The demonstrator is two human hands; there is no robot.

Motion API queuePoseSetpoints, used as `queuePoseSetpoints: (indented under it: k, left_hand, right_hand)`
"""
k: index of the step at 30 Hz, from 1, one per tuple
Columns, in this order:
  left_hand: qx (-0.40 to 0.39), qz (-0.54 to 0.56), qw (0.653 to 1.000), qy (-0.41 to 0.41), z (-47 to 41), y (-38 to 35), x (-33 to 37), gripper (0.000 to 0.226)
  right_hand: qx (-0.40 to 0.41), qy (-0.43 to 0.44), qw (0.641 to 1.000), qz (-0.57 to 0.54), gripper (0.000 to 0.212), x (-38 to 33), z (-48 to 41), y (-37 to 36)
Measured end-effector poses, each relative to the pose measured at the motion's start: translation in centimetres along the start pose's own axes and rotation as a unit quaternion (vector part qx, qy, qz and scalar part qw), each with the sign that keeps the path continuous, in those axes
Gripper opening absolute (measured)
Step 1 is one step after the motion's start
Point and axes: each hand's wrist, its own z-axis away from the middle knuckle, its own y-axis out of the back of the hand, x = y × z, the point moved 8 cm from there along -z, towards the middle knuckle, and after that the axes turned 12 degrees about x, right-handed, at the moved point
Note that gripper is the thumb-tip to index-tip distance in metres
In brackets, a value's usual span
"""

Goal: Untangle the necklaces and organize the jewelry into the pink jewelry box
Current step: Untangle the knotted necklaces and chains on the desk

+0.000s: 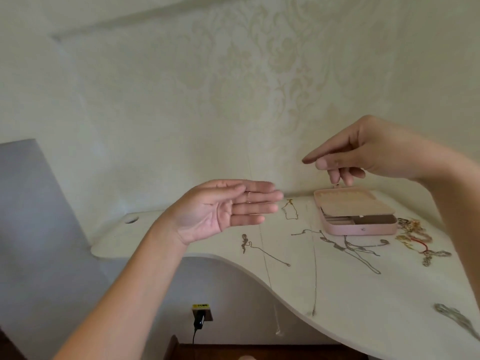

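The pink jewelry box (363,229) stands at the back right of the white table (389,302), its lid half raised over the compartments. My right hand (368,154) hovers above the box, thumb and index finger pinched on a very thin necklace chain (314,281) that hangs down past the table edge. My left hand (226,206) is held flat with straight fingers to the left, and a second thin strand (270,281) drops from under its fingertips. A tangle of silver necklaces (350,248), one silver necklace (259,249) and a small gold chain (289,209) lie on the table.
A heap of gold and red bracelets (415,236) lies right of the box. Another silver chain (457,318) lies at the near right. The table's front edge curves in a wave. Below it a wall socket with a black plug (200,314) shows. A grey panel (31,216) stands at the left.
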Motion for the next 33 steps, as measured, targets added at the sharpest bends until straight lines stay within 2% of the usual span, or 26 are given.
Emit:
queuePoseSetpoints:
  k: [2, 4, 8, 11, 14, 20, 24, 27, 33]
  left_hand:
    - [-0.06, 0.013, 0.998, 0.001, 1.1, -1.3, -0.4, 0.039]
    - [-0.071, -0.013, 0.997, 0.007, 1.8, -1.9, -0.8, 0.044]
    - [-0.024, -0.149, 0.988, -0.038, 3.2, -2.6, -0.8, 0.043]
    - [-0.002, -0.267, 0.961, -0.073, 4.2, -3.5, -0.8, 0.037]
    - [0.043, -0.339, 0.936, -0.085, 4.5, -4.0, -1.0, 0.033]
    - [0.095, -0.388, 0.914, -0.078, 4.6, -3.9, -1.5, 0.028]
    - [0.116, -0.399, 0.906, -0.078, 4.5, -4.0, -1.5, 0.024]
    - [0.142, -0.434, 0.884, -0.097, 4.4, -4.1, -1.3, 0.02]
    - [0.151, -0.54, 0.822, -0.095, 4.3, -4.2, -1.2, 0.019]
  right_hand:
    - [0.007, -0.004, 1.0, -0.009, 0.01, -0.4, 1.2, -0.8]
    - [0.014, -0.008, 0.999, -0.029, 0.008, -0.6, 2.5, -1.6]
    - [0.006, -0.01, 0.998, -0.06, 0.004, -0.7, 5.2, -3.1]
    - [-0.01, -0.035, 0.995, -0.093, 0.01, 0.1, 7.1, -4.5]
    - [-0.02, -0.042, 0.993, -0.108, 0.015, 0.6, 8.5, -5.7]
    - [-0.046, -0.07, 0.995, -0.061, 0.016, 1.7, 10.1, -7.5]
    - [-0.021, -0.076, 0.99, -0.114, 0.01, 1.8, 10.7, -8.0]
    - [-0.012, -0.098, 0.987, -0.125, 0.012, 2.8, 11.1, -8.3]
    - [0.011, -0.095, 0.994, -0.061, 0.013, 4.0, 11.8, -8.4]
